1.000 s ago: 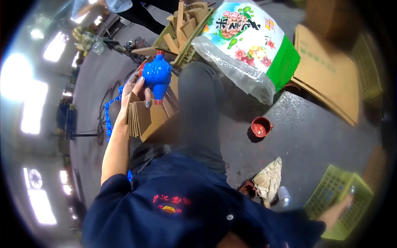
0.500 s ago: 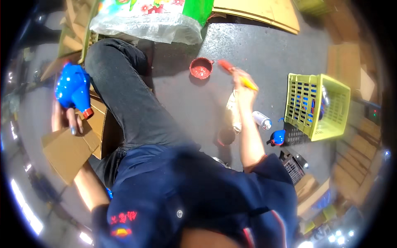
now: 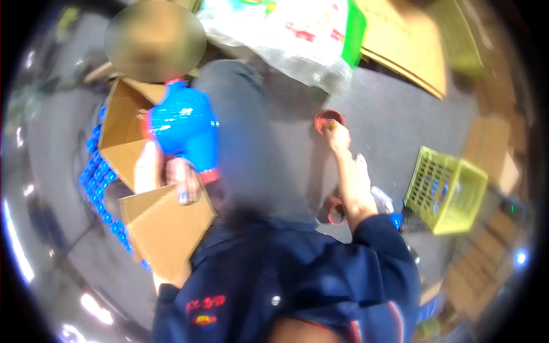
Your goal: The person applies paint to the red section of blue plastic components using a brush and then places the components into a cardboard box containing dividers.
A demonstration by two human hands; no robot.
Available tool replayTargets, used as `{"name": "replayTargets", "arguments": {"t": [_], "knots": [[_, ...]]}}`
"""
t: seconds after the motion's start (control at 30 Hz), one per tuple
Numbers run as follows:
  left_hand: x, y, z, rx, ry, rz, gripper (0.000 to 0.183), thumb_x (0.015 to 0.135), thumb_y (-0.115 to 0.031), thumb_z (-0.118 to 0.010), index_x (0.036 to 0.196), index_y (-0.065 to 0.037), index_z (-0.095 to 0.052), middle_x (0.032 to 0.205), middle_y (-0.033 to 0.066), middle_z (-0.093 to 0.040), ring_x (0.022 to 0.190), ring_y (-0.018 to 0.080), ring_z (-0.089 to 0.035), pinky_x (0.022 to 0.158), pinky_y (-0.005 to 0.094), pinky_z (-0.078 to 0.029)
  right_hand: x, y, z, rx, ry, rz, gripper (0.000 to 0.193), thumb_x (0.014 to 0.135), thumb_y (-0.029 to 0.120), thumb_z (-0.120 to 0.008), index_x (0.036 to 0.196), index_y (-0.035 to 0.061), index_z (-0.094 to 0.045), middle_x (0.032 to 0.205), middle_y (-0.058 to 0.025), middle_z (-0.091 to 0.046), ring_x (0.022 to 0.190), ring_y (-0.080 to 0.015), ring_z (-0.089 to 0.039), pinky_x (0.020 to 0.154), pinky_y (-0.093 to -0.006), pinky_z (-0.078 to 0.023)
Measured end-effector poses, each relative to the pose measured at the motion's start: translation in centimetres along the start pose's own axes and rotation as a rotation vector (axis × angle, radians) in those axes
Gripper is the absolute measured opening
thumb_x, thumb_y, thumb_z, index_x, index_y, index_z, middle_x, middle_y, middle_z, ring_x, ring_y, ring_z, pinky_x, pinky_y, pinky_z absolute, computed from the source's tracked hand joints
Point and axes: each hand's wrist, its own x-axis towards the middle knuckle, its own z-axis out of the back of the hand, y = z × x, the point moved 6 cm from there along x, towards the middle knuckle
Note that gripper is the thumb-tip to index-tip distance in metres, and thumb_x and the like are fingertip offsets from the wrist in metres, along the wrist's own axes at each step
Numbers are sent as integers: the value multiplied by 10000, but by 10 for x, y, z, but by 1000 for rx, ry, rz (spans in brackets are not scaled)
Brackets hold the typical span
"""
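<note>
A glossy blue fitting with red ends rests in my left hand, whose fingers are closed under its lower side. Its exact kind is unclear. A cardboard piece covers part of my left wrist and forearm. My right hand is closed around a paintbrush with a yellow handle. The brush's bristles are hidden, down in the small red paint cup on the floor. Blur softens both hands.
An open cardboard box stands left of my knee, beside rows of blue pieces. At right is a yellow-green crate. A spray can and a dark red cup are near my right forearm. A plastic sack lies ahead.
The brush has gone from beside the red cup into it, carried by my right hand. The view has turned left, and the blue fitting now appears larger and nearer my knee.
</note>
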Motion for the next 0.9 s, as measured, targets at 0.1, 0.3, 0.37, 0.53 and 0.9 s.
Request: {"name": "replayTargets", "arguments": {"t": [0.1, 0.3, 0.37, 0.53, 0.9], "knots": [[-1, 1, -12, 2, 168, -6, 394, 1067, -375, -282, 1075, -41, -490, 426, 91, -435, 314, 204, -400, 319, 306, -350, 10, -30, -4, 327, -155, 27, 226, 890, 281, -653, 1044, 130, -721, 940, -153, -713, 893, -290, -691, 792, -387, -523], [-19, -19, 14, -42, 153, 84, 415, 1060, -403, -292, 1084, -34, -481, 433, 117, -449, 304, 221, -417, 304, 311, -346, -51, 7, 55, 1055, -192, 1, 232, 928, 198, -666, 1085, 29, -691, 771, -27, -654, 588, -62, -534, 523, -207, -416], [-11, -17, 11, -90, 166, 121, 382, 1057, -362, -326, 1110, -23, -494, 514, 124, -505, 321, 209, -437, 317, 303, -359, -70, 9, 88, 1211, -281, -18, 252, 942, 208, -649, 1128, 38, -661, 750, -27, -630, 560, -66, -523, 490, -197, -400], [-8, -24, 7, 82, 199, 91, 343, 1017, -334, -491, 1088, -10, -580, 769, 104, -639, 363, 151, -490, 344, 255, -382, -102, 19, 151, 1526, -430, -27, 311, 971, 248, -611, 1177, 16, -607, 810, -27, -584, 620, -79, -513, 506, -210, -396], [-2, -34, 11, -191, 574, 311, 482, 1035, -505, -302, 1121, -99, -547, 490, 90, -506, 408, 210, -492, 413, 325, -405, -147, 140, 230, 1771, -325, 260, 338, 988, 327, -572, 1202, 65, -565, 811, -1, -549, 678, -97, -463, 619, -256, -368]]}}
